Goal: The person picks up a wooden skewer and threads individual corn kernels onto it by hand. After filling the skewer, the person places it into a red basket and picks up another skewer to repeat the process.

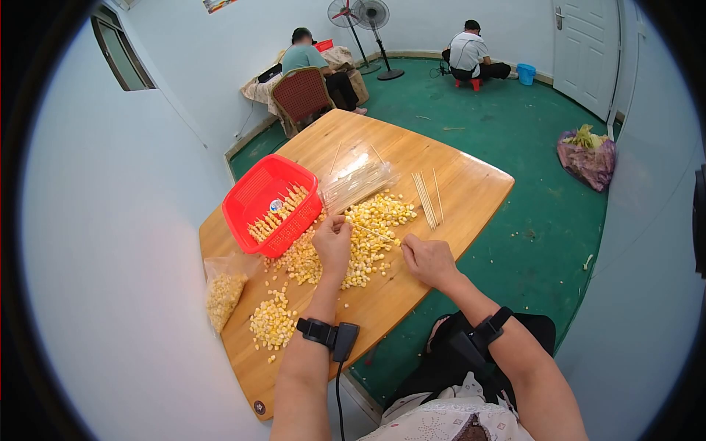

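A thin stick (pixel 376 234) runs between the two hands, low over the middle of the wooden table (pixel 471 187). The right hand (pixel 429 259) is closed and pinches the stick's right end. The left hand (pixel 332 239) is curled shut at the stick's left end. It seems to pinch the stick there, but that spot is too small to be sure.

A pile of corn (pixel 368 220) lies on the table under and around the hands. Just left of it sits a red basket (pixel 257 187) with sticks of corn inside. Behind the pile is a clear bag of sticks (pixel 359 184), and more loose sticks (pixel 426 197) lie to the right. Nearer and to the left are a small heap of corn (pixel 272 323) and a bag of corn (pixel 223 294) at the table's edge.

Far away, two people (pixel 305 55) sit on the green floor (pixel 515 117) near two fans (pixel 360 15).
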Motion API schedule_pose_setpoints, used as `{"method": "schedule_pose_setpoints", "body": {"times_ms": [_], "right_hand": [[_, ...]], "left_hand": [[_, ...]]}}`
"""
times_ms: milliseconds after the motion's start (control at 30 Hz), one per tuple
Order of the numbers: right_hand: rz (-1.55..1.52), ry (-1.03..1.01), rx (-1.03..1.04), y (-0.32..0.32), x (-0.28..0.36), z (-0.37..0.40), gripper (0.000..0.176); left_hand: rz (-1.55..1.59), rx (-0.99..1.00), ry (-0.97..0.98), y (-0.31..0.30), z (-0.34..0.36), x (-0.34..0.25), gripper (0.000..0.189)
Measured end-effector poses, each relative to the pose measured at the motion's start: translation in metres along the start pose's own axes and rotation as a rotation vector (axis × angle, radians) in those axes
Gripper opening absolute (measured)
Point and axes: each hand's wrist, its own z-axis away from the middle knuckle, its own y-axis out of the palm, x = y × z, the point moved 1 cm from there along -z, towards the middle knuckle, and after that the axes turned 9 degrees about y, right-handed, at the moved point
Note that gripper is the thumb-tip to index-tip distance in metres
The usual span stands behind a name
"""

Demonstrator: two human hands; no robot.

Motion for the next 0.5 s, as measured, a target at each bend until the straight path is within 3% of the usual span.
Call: {"method": "schedule_pose_setpoints", "body": {"times_ms": [500], "right_hand": [[0.001, -0.004, -0.011, 0.001, -0.001, 0.000, 0.012]], "left_hand": [[0.155, -0.004, -0.092, 0.000, 0.000, -0.005, 0.010]]}}
